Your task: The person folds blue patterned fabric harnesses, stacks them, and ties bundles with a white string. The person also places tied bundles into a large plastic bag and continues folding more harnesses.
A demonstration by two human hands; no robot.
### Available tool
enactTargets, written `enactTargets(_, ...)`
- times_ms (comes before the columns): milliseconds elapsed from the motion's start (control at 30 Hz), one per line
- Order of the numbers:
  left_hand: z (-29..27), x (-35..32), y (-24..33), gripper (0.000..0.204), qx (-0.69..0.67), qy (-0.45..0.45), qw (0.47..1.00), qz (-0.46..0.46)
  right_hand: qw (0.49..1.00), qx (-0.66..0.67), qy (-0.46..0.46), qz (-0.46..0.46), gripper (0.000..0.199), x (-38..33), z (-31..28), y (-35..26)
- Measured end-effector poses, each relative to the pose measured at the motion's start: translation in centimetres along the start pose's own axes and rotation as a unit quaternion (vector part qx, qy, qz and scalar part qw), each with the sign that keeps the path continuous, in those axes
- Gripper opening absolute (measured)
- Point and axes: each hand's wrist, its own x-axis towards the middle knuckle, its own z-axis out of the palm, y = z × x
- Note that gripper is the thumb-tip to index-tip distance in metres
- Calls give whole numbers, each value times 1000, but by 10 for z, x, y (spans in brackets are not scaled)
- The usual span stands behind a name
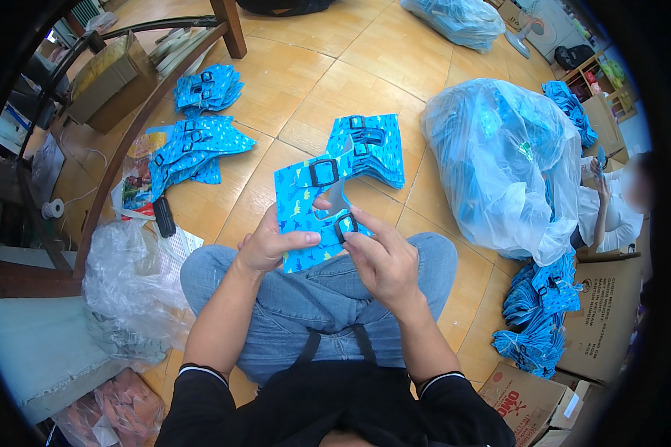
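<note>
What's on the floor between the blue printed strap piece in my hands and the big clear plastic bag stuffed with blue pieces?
In the head view, a stack of blue buckled strap pieces lies there on the wooden floor.

Bright, even daylight fills the room, perhaps from the upper right. Glare sheens the plastic bag [499, 160]; shadows stay soft. Fisheye bends edges, corners black out.
</note>
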Motion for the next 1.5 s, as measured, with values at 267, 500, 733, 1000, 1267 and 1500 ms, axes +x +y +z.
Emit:
enactTargets(267, -1, 0, 0, 54, -8, -11, 1000, -19, 1000, 2, -12, -21, 26, 1, -3, 3)
enactTargets(500, -1, 0, -1, 54, -13, -9, 1000, -10, 1000, 3, -3, 7, 23, -1, 0, 0)
enactTargets(733, 0, -1, 3, 54, -7, -9, 1000, -13, 1000, 14, 15, -13, 24, -1, 3, -1)
enactTargets(1000, 0, 0, 5, 52, 33, -5, 999, 13, 998, 32, -33, 38, 20, 4, -3, -2)
enactTargets(1267, 1, 0, 3, 53, 4, -11, 1000, -10, 998, 13, -46, 44, 23, 1, -7, -4)
enactTargets(1500, 1, 2, -2, 67, -25, -6, 1000, -2, 994, 84, 13, 66, 28, 3, -4, -6)
